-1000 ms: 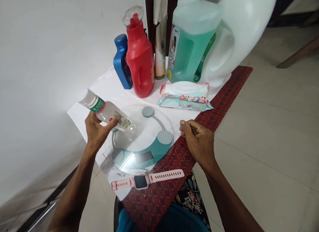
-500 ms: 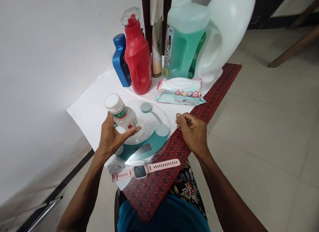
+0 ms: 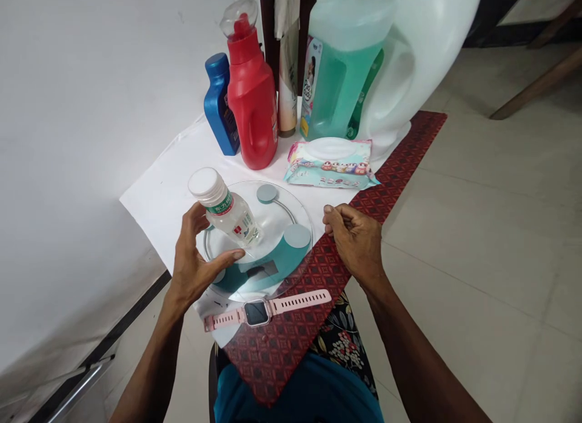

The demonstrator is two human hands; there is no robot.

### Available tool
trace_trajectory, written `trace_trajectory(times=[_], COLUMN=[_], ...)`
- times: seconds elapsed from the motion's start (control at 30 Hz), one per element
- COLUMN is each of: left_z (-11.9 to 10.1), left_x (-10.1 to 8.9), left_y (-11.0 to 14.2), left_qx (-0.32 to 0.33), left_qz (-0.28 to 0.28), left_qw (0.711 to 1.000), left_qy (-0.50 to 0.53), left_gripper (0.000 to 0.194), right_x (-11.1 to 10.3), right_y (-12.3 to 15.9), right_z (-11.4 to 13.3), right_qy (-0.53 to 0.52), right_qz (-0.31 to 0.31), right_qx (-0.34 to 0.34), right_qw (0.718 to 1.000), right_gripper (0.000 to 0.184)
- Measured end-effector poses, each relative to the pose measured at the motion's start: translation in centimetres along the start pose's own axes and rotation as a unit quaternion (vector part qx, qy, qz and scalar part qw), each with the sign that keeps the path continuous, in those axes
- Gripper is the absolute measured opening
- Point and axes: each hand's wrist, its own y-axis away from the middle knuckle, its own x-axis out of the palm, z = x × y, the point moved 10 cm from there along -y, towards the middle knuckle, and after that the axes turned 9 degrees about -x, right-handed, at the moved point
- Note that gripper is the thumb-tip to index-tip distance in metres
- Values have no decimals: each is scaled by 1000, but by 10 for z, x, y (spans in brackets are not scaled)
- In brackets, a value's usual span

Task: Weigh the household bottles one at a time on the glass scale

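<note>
A: Head view: where's the bottle (image 3: 230, 216)?
B: On the scale (image 3: 284, 259). Left hand (image 3: 193, 265) spread loose beside it, thumb clear; right hand (image 3: 361, 247) clenched, nothing visible inside.
A: Set-down step?
B: Looks it. Backing off calls for keeping fingers wide.

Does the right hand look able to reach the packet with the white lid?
Probably yes: nothing visible stands between the right hand and the packet just beyond it, though this curled hand would likely have to open first.
</note>
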Motion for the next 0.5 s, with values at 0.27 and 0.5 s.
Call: trace_trajectory(times=[0.27,0.5], left_z=[3,35], left_x=[7,-38], left_y=[-8,-81], left_qx=[-50,-59], left_qz=[-75,-206], left_qw=[996,976], left_qy=[-3,37], left_gripper=[52,60], right_x=[0,0], right_y=[-1,0], right_z=[-3,-5], right_qy=[7,10], right_qz=[2,7], right_qx=[9,8], right_qw=[1000,1000], right_gripper=[48,51])
